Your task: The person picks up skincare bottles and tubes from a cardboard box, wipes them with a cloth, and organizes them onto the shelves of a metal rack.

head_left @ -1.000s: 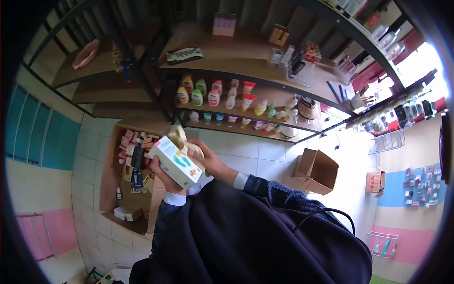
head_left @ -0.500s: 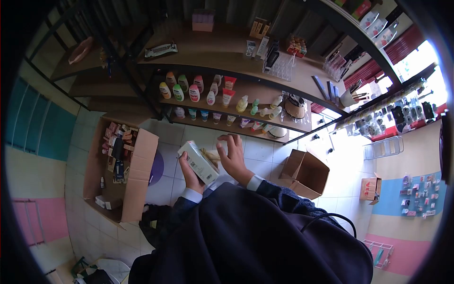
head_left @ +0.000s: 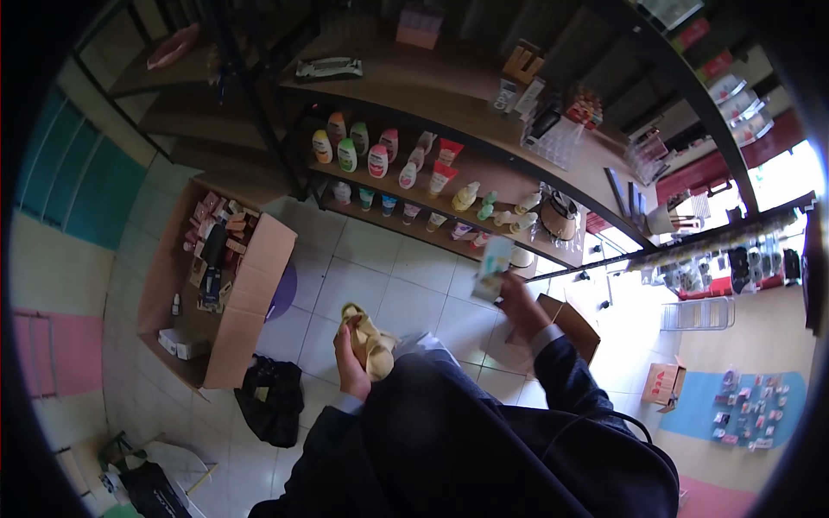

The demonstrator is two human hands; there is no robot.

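Note:
My left hand (head_left: 349,356) holds a pale yellow, rounded item (head_left: 370,342) close to my body, above the tiled floor. My right hand (head_left: 521,304) is stretched out to the right and holds a small white and teal box (head_left: 494,268) upright, over an open empty cardboard box (head_left: 572,326) on the floor. Both arms wear dark sleeves with white cuffs.
A large open cardboard box (head_left: 259,289) filled with several small packaged goods sits on the floor at left. Wooden shelves (head_left: 449,104) ahead carry rows of bottles (head_left: 376,161) and tubes. A black bag (head_left: 269,401) lies on the tiles near my feet.
The white box passed from my left hand to my right, which swung out to the right with it. The yellow item stayed in my left hand. The view shifted.

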